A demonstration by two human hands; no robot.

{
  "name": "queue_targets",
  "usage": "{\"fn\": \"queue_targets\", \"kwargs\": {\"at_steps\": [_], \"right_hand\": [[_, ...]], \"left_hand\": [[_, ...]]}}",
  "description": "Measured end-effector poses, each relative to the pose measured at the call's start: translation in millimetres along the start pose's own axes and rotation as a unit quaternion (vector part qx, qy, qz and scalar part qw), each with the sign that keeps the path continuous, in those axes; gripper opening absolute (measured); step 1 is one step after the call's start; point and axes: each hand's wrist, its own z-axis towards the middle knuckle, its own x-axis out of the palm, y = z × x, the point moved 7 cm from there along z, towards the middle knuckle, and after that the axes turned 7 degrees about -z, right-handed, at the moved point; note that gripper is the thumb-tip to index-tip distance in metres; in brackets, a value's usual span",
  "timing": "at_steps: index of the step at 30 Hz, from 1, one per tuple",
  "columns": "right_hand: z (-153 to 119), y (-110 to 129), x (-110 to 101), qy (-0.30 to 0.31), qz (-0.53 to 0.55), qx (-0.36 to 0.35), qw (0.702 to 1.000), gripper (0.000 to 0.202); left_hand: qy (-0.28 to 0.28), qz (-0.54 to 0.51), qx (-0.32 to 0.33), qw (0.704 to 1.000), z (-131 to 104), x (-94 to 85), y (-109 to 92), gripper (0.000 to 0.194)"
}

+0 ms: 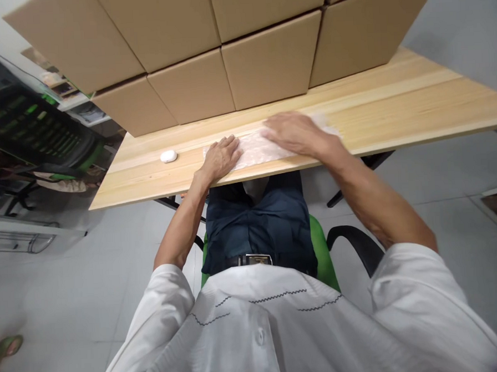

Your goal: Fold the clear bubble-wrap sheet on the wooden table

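Observation:
A pale, translucent sheet that looks like bubble wrap (257,148) lies flat along the front part of the wooden table (394,106). My left hand (222,158) rests palm down on its left end, fingers spread. Toward the sheet's right part, my right hand (293,132) lies flat on top, slightly blurred, fingers stretched out to the left. Neither hand grips anything. A small white rounded case (168,156) sits on the table to the left of my left hand.
Stacked brown cardboard boxes (269,63) line the table's far side. A black and green office chair (32,119) stands at the left. A person's foot in a green sandal (11,346) shows at the lower left.

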Motion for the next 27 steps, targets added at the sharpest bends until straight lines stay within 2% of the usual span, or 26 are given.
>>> {"fn": "queue_targets", "kwargs": {"at_steps": [2,4,6,8,14,19,27], "right_hand": [[23,37,15,0.019,0.015,-0.043,0.999,0.081],[43,61,32,0.05,0.023,-0.055,0.997,0.09],[54,76,43,0.065,0.031,-0.069,0.995,0.1],[58,78,50,0.071,0.029,-0.058,0.995,0.105],[51,41,62,0.084,0.021,0.027,0.996,0.108],[44,14,66,0.062,0.046,0.039,0.996,0.105],[21,-16,58,0.08,0.025,0.08,0.993,0.103]], "left_hand": [[0.002,0.0,-0.005,1.0,-1,-0.9,1,0.062],[0.003,-0.006,-0.011,1.0,-1,-1.1,2,0.065],[0.006,-0.016,-0.016,1.0,-1,-0.1,3,0.067],[0.011,-0.023,-0.025,0.999,0,1.4,5,0.069],[0.024,-0.025,-0.039,0.999,1,4.3,8,0.069],[0.038,-0.024,-0.038,0.998,-1,3.5,10,0.07],[0.066,-0.03,-0.059,0.996,-7,4.0,20,0.077]]}}
